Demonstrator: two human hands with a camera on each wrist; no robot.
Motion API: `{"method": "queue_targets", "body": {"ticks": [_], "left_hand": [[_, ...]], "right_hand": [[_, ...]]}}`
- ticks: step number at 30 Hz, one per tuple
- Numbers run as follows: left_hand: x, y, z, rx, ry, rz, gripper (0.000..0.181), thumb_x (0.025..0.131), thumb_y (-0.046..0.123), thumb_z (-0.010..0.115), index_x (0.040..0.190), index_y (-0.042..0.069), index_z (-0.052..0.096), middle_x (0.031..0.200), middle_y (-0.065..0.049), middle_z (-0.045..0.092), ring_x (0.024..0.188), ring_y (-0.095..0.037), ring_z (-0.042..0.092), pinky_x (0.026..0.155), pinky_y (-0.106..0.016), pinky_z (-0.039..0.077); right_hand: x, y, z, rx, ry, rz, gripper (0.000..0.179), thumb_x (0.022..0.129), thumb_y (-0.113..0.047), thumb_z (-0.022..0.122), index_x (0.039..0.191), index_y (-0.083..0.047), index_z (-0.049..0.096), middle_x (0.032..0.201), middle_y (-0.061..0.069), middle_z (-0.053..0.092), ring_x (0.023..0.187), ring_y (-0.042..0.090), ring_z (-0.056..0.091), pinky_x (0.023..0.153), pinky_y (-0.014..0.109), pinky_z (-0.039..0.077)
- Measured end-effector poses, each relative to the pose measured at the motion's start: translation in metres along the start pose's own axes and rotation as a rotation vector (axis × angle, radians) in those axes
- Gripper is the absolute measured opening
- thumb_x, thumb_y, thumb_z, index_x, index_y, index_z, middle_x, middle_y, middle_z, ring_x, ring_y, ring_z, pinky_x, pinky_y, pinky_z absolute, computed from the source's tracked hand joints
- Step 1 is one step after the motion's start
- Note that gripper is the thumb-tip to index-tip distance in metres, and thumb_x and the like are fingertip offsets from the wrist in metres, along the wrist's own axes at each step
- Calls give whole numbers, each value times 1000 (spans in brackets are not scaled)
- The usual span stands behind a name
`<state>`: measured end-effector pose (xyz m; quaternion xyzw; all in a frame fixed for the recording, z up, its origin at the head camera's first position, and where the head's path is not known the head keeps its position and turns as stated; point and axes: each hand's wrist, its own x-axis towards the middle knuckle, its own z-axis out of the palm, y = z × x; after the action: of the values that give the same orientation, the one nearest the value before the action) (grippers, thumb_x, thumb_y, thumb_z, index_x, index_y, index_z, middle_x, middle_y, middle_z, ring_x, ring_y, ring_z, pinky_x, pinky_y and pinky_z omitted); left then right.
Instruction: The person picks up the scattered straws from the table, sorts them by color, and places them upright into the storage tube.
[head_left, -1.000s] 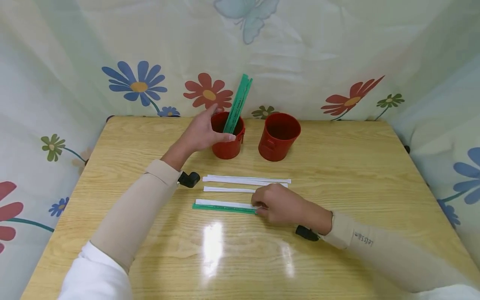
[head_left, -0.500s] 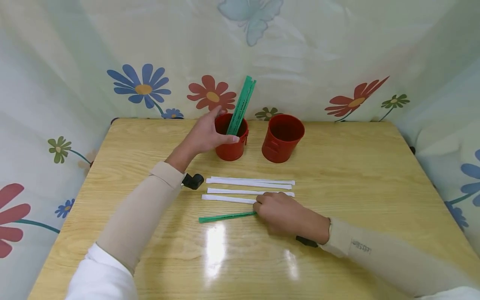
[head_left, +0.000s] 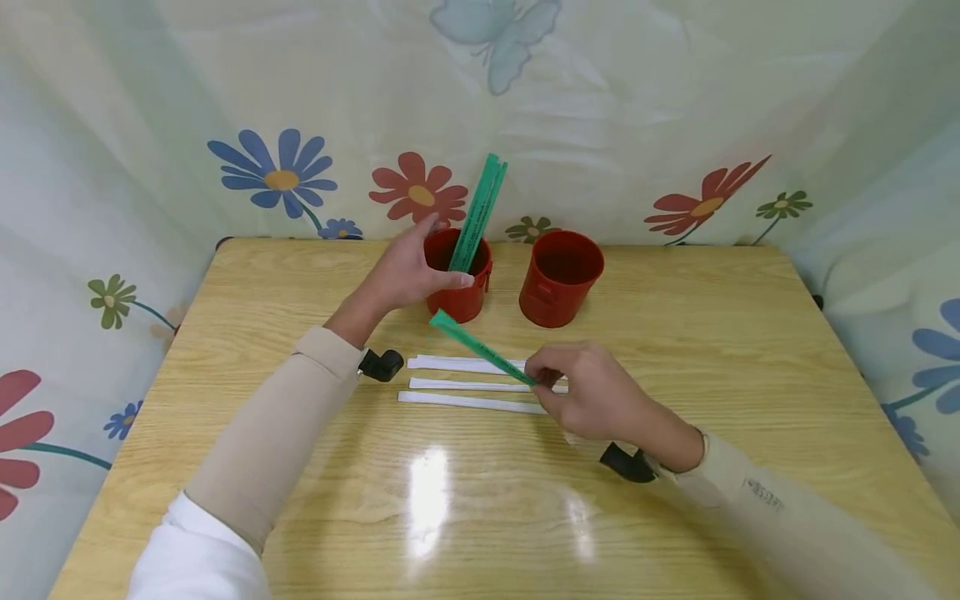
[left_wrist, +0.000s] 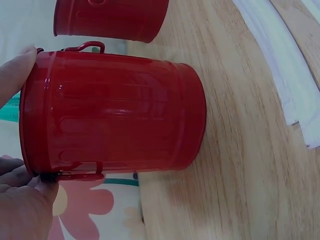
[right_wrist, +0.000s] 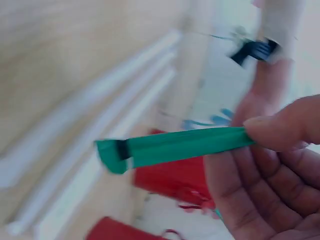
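My left hand [head_left: 405, 271] grips the rim of the left red pail [head_left: 456, 305], thumb on the near side and fingers on the far side. Several green wrapped straws [head_left: 477, 215] lean upright in that pail. Between thumb and fingers, my right hand [head_left: 592, 396] pinches one green wrapped straw [head_left: 480, 345], raised above the table with its free end slanting up toward the left pail. Below it lie several white wrapped straws [head_left: 467, 402] in rows, partly covered by the right hand. In the left wrist view, the gripped pail [left_wrist: 120, 115] shows its side handles.
A second red pail [head_left: 553, 300] stands right of the first, with nothing rising above its rim. Both pails are near the back edge of the wooden table [head_left: 697, 333], and a flowered curtain [head_left: 615, 117] hangs behind and along the sides.
My right hand has picked the green straw up from the table in front of the white straws and swung its free end up toward the left pail. My left hand keeps its grip.
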<state>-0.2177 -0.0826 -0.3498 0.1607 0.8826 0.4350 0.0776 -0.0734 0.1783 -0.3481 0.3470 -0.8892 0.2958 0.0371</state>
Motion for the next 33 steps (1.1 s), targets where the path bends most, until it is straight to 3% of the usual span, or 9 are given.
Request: {"method": "queue_targets", "body": {"ticks": [2, 7, 13, 18, 28, 33], "left_hand": [[-1, -1, 0, -4, 6, 2, 102, 78, 39, 82, 156, 9, 23, 156, -5, 41, 143, -26, 37, 112, -46, 44], [-4, 0, 0, -38, 47, -7, 100, 76, 39, 84, 155, 16, 27, 154, -5, 42, 142, -27, 39, 105, -46, 51], [-4, 2, 1, -61, 88, 33, 95, 75, 34, 86, 152, 18, 32, 151, -6, 45, 139, -28, 42, 99, -46, 54], [-4, 0, 5, -95, 101, 57, 92, 76, 33, 86, 151, 20, 34, 150, -8, 46, 137, -28, 44, 99, -46, 55], [-8, -1, 7, -114, 105, 40, 92, 77, 33, 85, 152, 19, 34, 151, -6, 46, 137, -25, 44, 103, -46, 52], [-9, -1, 6, -106, 104, 50, 92, 77, 33, 85, 152, 18, 34, 150, -6, 46, 138, -26, 44, 106, -47, 49]], "right_hand": [[8, -3, -6, 89, 83, 10, 17, 76, 7, 74, 87, -6, 70, 81, 2, 71, 72, 7, 67, 68, 25, 59], [24, -11, -20, 336, 294, 46, 17, 76, 13, 73, 87, 0, 69, 82, 11, 70, 73, 7, 68, 72, 21, 60], [50, -15, -39, 464, 434, 107, 8, 79, 8, 73, 85, 6, 68, 77, -8, 67, 66, 8, 65, 65, 20, 57], [68, -18, -50, 477, 489, 153, 10, 80, 1, 76, 85, 6, 69, 75, -11, 68, 66, 10, 66, 66, 21, 57], [107, -13, -56, 426, 480, 235, 14, 82, -12, 78, 88, -1, 72, 78, -3, 70, 69, 17, 67, 70, 24, 58], [131, -8, -55, 468, 481, 255, 14, 84, -13, 77, 91, -2, 73, 81, 1, 71, 76, 19, 68, 72, 26, 59]]}}
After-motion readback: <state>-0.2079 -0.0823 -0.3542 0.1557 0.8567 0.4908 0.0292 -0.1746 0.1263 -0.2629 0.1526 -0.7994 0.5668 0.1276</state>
